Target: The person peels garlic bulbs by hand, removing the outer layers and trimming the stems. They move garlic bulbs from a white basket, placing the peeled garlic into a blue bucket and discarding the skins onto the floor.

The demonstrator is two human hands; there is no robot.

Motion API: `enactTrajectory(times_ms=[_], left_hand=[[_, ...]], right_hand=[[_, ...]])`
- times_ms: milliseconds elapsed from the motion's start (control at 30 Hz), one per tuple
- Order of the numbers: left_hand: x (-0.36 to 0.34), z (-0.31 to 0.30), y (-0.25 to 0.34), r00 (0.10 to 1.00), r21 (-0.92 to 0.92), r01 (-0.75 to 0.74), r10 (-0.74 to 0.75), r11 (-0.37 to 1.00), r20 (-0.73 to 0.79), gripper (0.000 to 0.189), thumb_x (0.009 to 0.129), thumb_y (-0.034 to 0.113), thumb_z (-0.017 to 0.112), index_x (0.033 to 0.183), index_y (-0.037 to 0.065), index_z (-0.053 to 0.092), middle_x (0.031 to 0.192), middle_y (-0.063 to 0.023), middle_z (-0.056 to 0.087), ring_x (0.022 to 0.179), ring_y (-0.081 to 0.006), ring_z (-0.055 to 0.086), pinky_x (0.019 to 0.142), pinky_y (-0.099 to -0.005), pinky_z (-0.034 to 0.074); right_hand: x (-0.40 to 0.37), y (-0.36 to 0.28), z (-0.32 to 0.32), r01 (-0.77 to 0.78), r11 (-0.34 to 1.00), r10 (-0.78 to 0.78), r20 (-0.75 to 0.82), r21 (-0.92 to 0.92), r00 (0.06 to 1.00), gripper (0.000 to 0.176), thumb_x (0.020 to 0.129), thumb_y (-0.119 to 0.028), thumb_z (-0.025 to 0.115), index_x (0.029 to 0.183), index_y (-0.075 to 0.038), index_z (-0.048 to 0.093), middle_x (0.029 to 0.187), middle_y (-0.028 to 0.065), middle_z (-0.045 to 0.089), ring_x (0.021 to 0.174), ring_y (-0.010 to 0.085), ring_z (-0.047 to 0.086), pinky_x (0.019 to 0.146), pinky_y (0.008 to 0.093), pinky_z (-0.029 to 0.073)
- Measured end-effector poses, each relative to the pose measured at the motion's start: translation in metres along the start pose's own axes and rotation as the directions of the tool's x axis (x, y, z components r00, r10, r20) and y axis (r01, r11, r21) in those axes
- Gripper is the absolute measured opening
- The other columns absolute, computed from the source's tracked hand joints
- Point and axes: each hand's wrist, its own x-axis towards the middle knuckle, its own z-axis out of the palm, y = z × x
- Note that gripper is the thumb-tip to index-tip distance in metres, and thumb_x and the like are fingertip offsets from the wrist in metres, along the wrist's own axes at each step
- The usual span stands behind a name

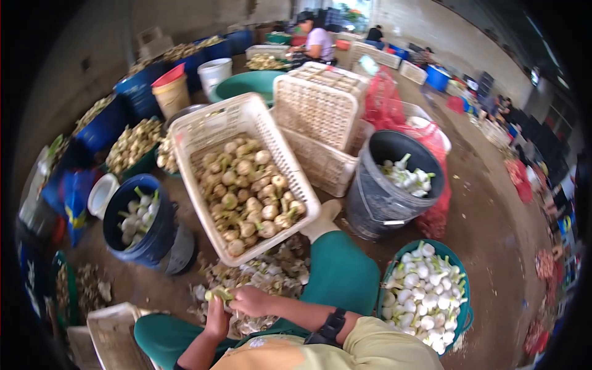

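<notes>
Above the peel heap [271,271], left hand [217,319] and right hand [250,301] pinch a bulb [217,295] — fingertips hidden.

Left hand [216,317] fingers curled closed, touching right hand [250,301], also clenched; right forearm [296,314] angled inward across lap.

left hand [217,317] and right hand [251,301] partly hide the bulb [219,294].

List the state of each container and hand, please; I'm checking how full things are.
White crate: tilted, roughly half full of brownish bulbs.
Blue bucket: upright, a few white bulbs inside.
Dark bucket: upright, a few white bulbs inside.
Teal basin: heaped with white bulbs.
Left hand: closed on a bulb.
Right hand: closed on the same bulb.
</notes>
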Motion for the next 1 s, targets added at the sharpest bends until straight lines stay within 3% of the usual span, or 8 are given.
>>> enactTrajectory(times_ms=[133,167,300,467,533,700,833,1000], left_hand=[[0.008,0.006,0.004,0.987,0.236,-0.021,0.057,0.972,-0.147,0.035,0.094,0.036,0.031,0.112,0.008,0.042,0.091,-0.0042,0.052,0.082,-0.0127,0.051,0.072,-0.0276,0.042],[0.002,0.011,0.016,0.997,0.224,-0.034,0.050,0.974,-0.066,0.035,0.093,0.035,0.034,0.113,0.008,0.041,0.093,-0.0049,0.053,0.084,-0.0132,0.052,0.073,-0.0287,0.043],[-0.005,0.019,0.050,0.990,-0.025,0.002,0.002,1.000,0.143,0.037,0.091,0.029,0.043,0.120,0.008,0.037,0.101,-0.0065,0.054,0.094,-0.0151,0.052,0.082,-0.0302,0.041],[0.005,0.014,0.070,0.991,0.183,-0.111,0.097,0.977,0.087,0.046,0.089,0.029,0.050,0.126,0.006,0.037,0.115,-0.0110,0.047,0.108,-0.0212,0.045,0.093,-0.0316,0.035],[0.009,0.010,0.069,0.889,0.803,-0.355,0.438,0.478,0.132,0.054,0.087,0.039,0.048,0.126,0.002,0.037,0.123,-0.0161,0.038,0.114,-0.0257,0.039,0.095,-0.0354,0.032],[0.007,0.020,0.068,0.827,0.850,-0.388,0.542,0.357,0.150,0.060,0.080,0.032,0.062,0.127,0.004,0.038,0.123,-0.0194,0.036,0.115,-0.0345,0.036,0.095,-0.0406,0.031],[0.007,0.010,0.068,0.854,0.831,-0.413,0.476,0.373,0.211,0.059,0.082,0.030,0.059,0.130,0.004,0.036,0.124,-0.0186,0.038,0.112,-0.0335,0.039,0.095,-0.0400,0.032],[0.013,-0.005,0.074,0.917,0.072,-0.286,0.251,0.955,0.311,0.058,0.091,0.040,0.031,0.137,0.007,0.024,0.137,-0.0185,0.030,0.124,-0.0306,0.033,0.103,-0.0393,0.025]], right_hand=[[-0.002,0.000,-0.005,0.077,0.670,0.042,-0.141,0.739,0.989,0.020,0.080,-0.021,0.056,0.081,-0.001,0.059,0.058,-0.0012,0.053,0.051,0.0098,0.046,0.050,0.0288,0.041],[-0.001,0.021,-0.027,0.109,0.987,-0.091,-0.150,0.115,0.985,0.021,0.079,-0.022,0.056,0.085,-0.004,0.062,0.058,0.0056,0.057,0.051,0.0162,0.051,0.051,0.0317,0.043],[-0.002,0.063,-0.041,-0.172,0.794,0.183,-0.041,-0.582,0.982,0.028,0.075,-0.028,0.051,0.088,-0.005,0.060,0.090,0.0179,0.060,0.086,0.0344,0.057,0.074,0.0435,0.045],[-0.005,0.038,-0.038,-0.081,0.896,-0.072,-0.324,-0.437,0.943,0.035,0.073,-0.027,0.063,0.100,-0.005,0.057,0.089,0.0133,0.060,0.086,0.0315,0.057,0.076,0.0399,0.046],[0.003,0.003,-0.031,-0.124,0.972,0.067,-0.268,-0.199,0.961,0.036,0.073,-0.028,0.064,0.099,-0.004,0.057,0.085,0.0124,0.059,0.084,0.0300,0.056,0.075,0.0381,0.045],[0.020,-0.005,-0.014,0.178,0.878,-0.360,-0.367,-0.445,0.858,0.021,0.070,-0.016,0.065,0.084,-0.004,0.055,0.078,0.0119,0.057,0.077,0.0304,0.056,0.067,0.0395,0.045],[0.025,-0.010,-0.022,0.189,0.869,-0.340,-0.275,-0.458,0.899,0.018,0.068,-0.015,0.064,0.079,-0.004,0.055,0.072,0.0136,0.057,0.071,0.0312,0.057,0.064,0.0397,0.046],[0.024,0.004,-0.040,0.015,0.990,-0.043,-0.200,-0.141,0.979,0.018,0.067,-0.019,0.058,0.074,-0.002,0.057,0.074,0.0157,0.060,0.069,0.0327,0.058,0.063,0.0391,0.046]])
